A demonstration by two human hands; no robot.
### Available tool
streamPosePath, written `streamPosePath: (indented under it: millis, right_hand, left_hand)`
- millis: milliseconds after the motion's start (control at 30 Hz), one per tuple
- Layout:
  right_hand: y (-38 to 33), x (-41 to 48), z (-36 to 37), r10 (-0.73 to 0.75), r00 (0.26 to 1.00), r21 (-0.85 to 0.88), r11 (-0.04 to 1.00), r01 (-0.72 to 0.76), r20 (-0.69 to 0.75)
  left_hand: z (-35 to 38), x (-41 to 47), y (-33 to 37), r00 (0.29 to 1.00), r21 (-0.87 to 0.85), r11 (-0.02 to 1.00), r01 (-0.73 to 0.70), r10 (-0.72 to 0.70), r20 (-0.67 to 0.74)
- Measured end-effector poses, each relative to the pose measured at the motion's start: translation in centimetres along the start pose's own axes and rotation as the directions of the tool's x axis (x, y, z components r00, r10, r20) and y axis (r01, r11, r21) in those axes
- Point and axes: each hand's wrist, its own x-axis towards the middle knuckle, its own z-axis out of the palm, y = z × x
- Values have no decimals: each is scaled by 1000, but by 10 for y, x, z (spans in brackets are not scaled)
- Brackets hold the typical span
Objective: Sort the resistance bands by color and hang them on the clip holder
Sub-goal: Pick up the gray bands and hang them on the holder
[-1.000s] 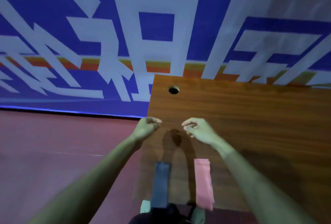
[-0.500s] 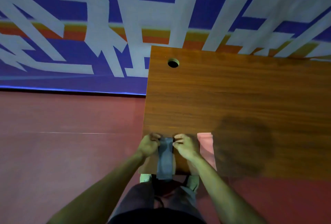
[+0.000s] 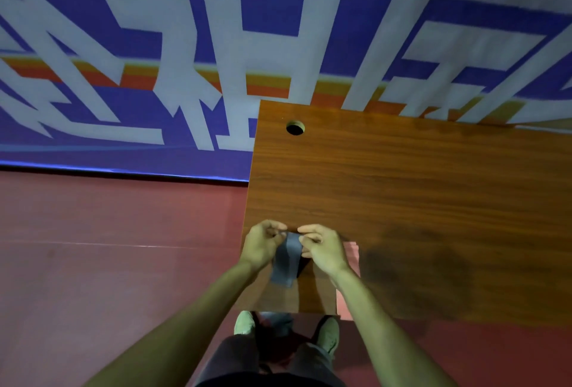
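A dark grey resistance band [image 3: 286, 262] is lifted off the near left corner of the wooden table [image 3: 418, 201]. My left hand [image 3: 263, 245] pinches its top left corner and my right hand [image 3: 323, 247] pinches its top right corner, so the band hangs between them. A pink resistance band [image 3: 353, 255] lies flat on the table just right of my right hand, mostly hidden by my wrist and forearm. No clip holder shows in this view.
The table has a round cable hole [image 3: 295, 127] near its far left corner. A blue and white banner wall [image 3: 154, 46] stands behind it. Red floor [image 3: 108, 247] lies to the left, and my feet [image 3: 244, 323] stand at the table's near edge.
Both hands came back from mid-table to the near edge, took the grey band by its top corners and lifted it off the table. The pink band stayed put.
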Motion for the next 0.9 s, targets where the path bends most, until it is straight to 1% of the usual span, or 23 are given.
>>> streamPosePath:
  millis: [67,167,267,333,400,500,567,667,733,800,900]
  right_hand:
    - [-13,-4,-14,5,1000,73,997,-4,-10]
    - [-31,-8,-39,-8,1000,153,988,8,0]
    - [-51,-8,-74,-79,996,136,988,73,39]
    - [-67,-8,-102,-161,985,85,984,156,60]
    - [-80,-7,-133,-250,967,12,968,249,41]
    - [-100,-1,-182,-364,931,-46,931,362,-27]
    - [-116,1,-212,-433,901,-67,900,431,-17]
    - [-145,-7,-257,-529,844,-8,847,532,88]
    - [-162,-15,-289,-566,815,-12,820,572,124]
    - [-176,-22,-319,-612,780,-12,786,619,129]
    - [-196,-34,-371,-689,720,54,724,687,80]
  left_hand:
    - [0,3,20,999,24,999,-44,44,4]
    - [6,7,50,987,78,985,-155,151,58]
    - [15,10,93,953,158,943,-291,272,133]
    - [23,12,130,920,207,904,-373,333,206]
    - [32,11,168,878,251,856,-452,379,292]
    - [51,5,227,792,276,768,-578,447,415]
    - [63,-1,265,738,291,702,-650,491,464]
    - [81,-14,322,685,287,642,-711,539,491]
    - [93,-23,358,657,265,622,-737,566,498]
    - [103,-29,387,645,217,636,-741,584,492]
    - [126,-37,434,641,161,652,-741,615,459]
